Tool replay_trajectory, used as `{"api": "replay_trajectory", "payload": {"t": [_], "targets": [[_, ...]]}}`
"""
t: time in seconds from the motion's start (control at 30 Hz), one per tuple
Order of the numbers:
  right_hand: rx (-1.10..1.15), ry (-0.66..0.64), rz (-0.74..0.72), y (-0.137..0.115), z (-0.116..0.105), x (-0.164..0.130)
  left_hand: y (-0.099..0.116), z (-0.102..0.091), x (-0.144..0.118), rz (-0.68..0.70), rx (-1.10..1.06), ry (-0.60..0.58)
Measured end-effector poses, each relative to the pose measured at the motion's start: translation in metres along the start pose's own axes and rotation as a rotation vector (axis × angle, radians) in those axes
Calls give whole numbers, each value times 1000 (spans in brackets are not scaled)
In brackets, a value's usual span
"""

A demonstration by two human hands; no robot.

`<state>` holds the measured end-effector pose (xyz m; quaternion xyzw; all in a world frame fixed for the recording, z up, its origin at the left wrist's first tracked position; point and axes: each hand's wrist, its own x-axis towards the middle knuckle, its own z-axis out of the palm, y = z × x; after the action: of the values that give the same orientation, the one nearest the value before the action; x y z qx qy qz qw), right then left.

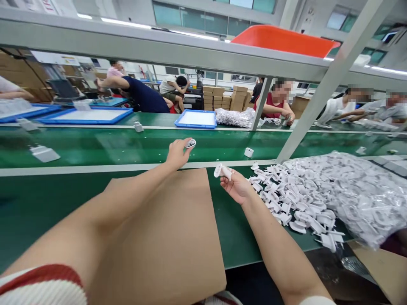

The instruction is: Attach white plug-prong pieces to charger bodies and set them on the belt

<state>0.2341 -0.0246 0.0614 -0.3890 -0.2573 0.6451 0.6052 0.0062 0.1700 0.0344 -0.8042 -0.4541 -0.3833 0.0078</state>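
Observation:
My left hand [178,153] is closed on a small white charger housing [191,143], held over the green conveyor belt. The housing's open end shows grey parts inside. My right hand [235,185] pinches a white plastic plug cover [222,171] in front of the belt's near rail; it may be more than one piece. Right of that hand lies a loose pile of white plastic plug covers [291,197]. A sheet of brown cardboard [171,228] lies under my left forearm.
A clear bag of white parts [365,190] sits right of the pile. White chargers [249,152] ride on the green belt [152,144]. Beyond it are blue trays [195,119] and several people. A slanted metal post [321,106] rises at right; an orange bin [282,40] rests on the overhead shelf.

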Motion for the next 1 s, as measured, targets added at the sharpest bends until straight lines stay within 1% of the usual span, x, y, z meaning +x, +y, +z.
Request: {"api": "replay_trajectory", "payload": {"t": [0.07,0.13,0.2,0.27,0.33,0.4,0.47,0.53,0.6,0.67,0.7,0.77,0.83,0.9,0.93,1.0], "targets": [[-30,15,-21,0,2,-1,-7,-19,-28,78,-30,-35],[-70,15,-46,1,5,-2,-14,-31,-62,87,-50,-63],[-121,23,-92,2,8,-3,-13,-32,-92,54,-77,-60],[-194,51,-164,5,10,-4,-3,-21,-111,10,-134,-47],[-264,69,-237,8,10,-5,16,-1,-115,-39,-204,-63],[-298,53,-279,9,9,-4,38,21,-107,-112,-277,-58],[-302,6,-286,9,6,-2,56,39,-94,-222,-380,-34],[-321,-30,-275,8,1,2,66,50,-83,-303,-461,-29],[-407,-33,-279,7,-6,6,67,53,-78,-328,-507,-43],[-590,3,-334,8,-13,8,63,49,-79,-325,-547,-69],[-721,20,-384,8,-16,8,59,45,-82,-327,-572,-87],[-1045,42,-486,10,-18,5,54,33,-92,-321,-622,-151],[-1378,20,-530,13,-16,-1,51,19,-105,-290,-647,-233],[-1619,-33,-486,17,-12,-5,51,6,-117,-233,-637,-315],[-1680,-64,-451,19,-11,-6,52,0,-122,-212,-628,-339],[-1711,-124,-390,23,-10,-2,54,-8,-127,-220,-624,-335]]}}
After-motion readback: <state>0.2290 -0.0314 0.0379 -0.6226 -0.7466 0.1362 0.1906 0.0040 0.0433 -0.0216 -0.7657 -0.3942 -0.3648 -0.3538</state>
